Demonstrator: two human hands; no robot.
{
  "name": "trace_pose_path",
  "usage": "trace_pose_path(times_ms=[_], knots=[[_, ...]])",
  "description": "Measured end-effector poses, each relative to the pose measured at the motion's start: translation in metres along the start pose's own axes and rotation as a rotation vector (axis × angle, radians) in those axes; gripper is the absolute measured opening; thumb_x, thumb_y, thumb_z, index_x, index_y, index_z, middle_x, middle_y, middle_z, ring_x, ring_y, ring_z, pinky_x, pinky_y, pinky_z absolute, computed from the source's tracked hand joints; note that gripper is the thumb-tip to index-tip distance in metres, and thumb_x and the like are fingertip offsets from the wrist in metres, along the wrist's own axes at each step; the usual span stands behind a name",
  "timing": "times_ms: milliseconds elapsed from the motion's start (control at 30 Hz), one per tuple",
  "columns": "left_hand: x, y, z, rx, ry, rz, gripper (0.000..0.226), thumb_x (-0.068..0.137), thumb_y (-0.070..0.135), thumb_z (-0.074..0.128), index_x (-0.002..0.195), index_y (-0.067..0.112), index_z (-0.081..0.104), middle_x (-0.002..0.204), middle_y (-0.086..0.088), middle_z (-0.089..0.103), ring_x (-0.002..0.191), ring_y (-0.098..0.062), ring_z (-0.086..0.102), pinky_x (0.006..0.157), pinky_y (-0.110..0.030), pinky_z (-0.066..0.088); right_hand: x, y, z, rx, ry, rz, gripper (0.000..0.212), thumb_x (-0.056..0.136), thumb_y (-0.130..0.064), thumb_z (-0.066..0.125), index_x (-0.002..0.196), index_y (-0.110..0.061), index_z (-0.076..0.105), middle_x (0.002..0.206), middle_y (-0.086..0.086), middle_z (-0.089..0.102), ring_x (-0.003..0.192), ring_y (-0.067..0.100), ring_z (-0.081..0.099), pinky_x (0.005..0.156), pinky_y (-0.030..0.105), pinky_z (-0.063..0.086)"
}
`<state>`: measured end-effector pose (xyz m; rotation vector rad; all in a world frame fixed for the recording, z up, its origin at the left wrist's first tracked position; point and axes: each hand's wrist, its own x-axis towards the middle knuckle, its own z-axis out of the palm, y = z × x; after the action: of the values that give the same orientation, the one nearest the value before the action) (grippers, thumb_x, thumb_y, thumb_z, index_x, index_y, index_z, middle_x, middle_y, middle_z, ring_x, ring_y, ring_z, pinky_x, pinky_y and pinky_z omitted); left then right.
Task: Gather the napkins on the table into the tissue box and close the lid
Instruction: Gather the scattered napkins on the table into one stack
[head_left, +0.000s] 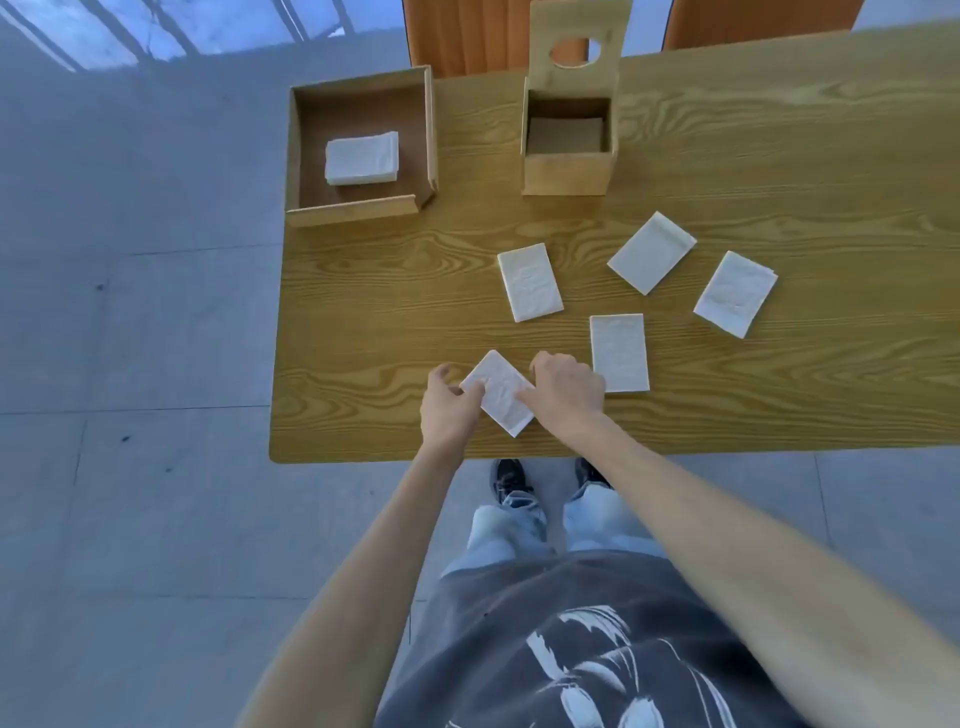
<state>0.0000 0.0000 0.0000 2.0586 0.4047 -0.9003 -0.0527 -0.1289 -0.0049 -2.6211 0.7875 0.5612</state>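
Observation:
A folded white napkin (500, 391) lies tilted near the table's front edge. My left hand (448, 408) pinches its left corner and my right hand (566, 387) grips its right side. Several other napkins lie flat on the wood: one in the middle (530, 282), one just right of my right hand (620, 352), and two further right (651, 252) (735, 293). The wooden tissue box (566, 169) stands at the back, empty inside. Its lid (576, 31), with an oval hole, is swung upright.
A shallow wooden tray (358, 210) at the table's back left corner holds a stack of napkins (362, 157). Orange chair backs (462, 36) stand behind the table (363, 312). Its front edge is close to my legs; grey tiled floor lies to the left.

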Motion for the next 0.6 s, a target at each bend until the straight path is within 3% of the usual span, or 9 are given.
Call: trace_pose_path(times_ms=[233, 400, 533, 600], knots=[[0.003, -0.002, 0.009, -0.296, 0.005, -0.079, 0.064, 0.092, 0.012, 0.063, 0.149, 0.019, 0.035, 0.128, -0.007, 0.055, 0.112, -0.024, 0.063, 0.095, -0.042, 0.056, -0.001, 0.002, 0.008, 0.118, 0.001, 0.063, 0.025, 0.090, -0.037, 0.066, 0.105, -0.017, 0.064, 0.106, 0.003, 0.063, 0.095, 0.023, 0.063, 0.075, 0.036, 0.052], [0.005, 0.000, 0.015, -0.320, -0.018, -0.088, 0.065, 0.092, 0.009, 0.064, 0.149, 0.016, 0.035, 0.122, -0.007, 0.058, 0.113, -0.025, 0.064, 0.095, -0.041, 0.055, 0.001, 0.007, 0.008, 0.234, 0.016, 0.063, 0.014, 0.092, -0.027, 0.063, 0.105, -0.021, 0.062, 0.101, 0.000, 0.070, 0.091, 0.021, 0.065, 0.069, 0.032, 0.049], [0.006, 0.003, 0.022, -0.285, -0.026, -0.071, 0.062, 0.093, 0.011, 0.064, 0.149, 0.015, 0.037, 0.113, -0.004, 0.060, 0.110, -0.023, 0.064, 0.094, -0.038, 0.055, 0.005, 0.017, 0.003, 0.366, -0.053, 0.053, 0.030, 0.091, -0.021, 0.062, 0.120, -0.019, 0.062, 0.106, 0.003, 0.071, 0.098, 0.026, 0.067, 0.077, 0.039, 0.055], [0.008, 0.006, 0.028, -0.257, -0.024, -0.054, 0.064, 0.093, 0.017, 0.067, 0.149, 0.014, 0.038, 0.109, 0.000, 0.060, 0.105, -0.020, 0.064, 0.094, -0.038, 0.055, 0.006, 0.026, 0.000, 0.455, -0.073, 0.039, 0.018, 0.091, -0.019, 0.059, 0.103, -0.011, 0.070, 0.094, 0.007, 0.072, 0.089, 0.029, 0.068, 0.071, 0.042, 0.056]])
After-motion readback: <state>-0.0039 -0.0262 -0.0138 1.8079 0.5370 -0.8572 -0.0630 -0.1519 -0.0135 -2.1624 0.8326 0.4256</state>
